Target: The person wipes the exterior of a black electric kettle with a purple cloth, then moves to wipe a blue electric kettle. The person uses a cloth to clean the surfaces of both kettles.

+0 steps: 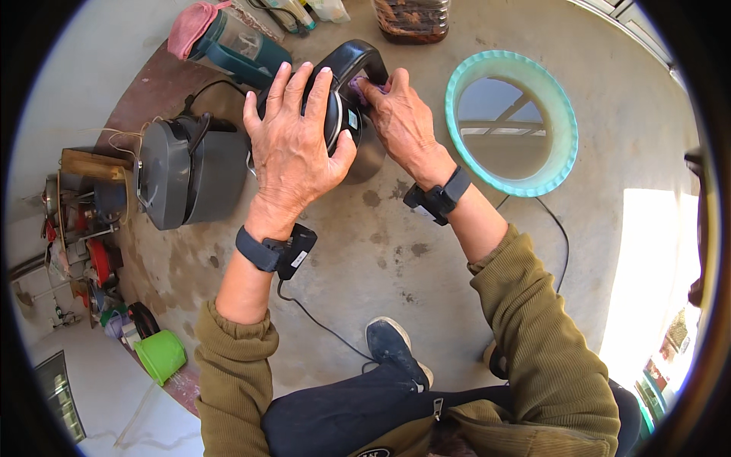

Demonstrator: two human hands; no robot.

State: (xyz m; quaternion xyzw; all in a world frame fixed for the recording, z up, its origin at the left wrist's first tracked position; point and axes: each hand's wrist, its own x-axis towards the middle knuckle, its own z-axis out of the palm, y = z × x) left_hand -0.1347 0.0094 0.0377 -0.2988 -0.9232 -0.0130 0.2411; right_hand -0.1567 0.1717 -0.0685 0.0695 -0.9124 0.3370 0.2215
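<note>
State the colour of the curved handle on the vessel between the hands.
The handle is black, best seen in the head view.

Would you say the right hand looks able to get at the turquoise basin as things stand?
Probably yes: the right hand holds a purple cloth at a black handle, but the open turquoise basin stands just to its right, with only floor showing between them.

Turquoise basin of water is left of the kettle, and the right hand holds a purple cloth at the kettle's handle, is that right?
Not left: the head view shows the turquoise basin of water right of the kettle. The right hand does hold a purple cloth at the kettle's handle.
</note>
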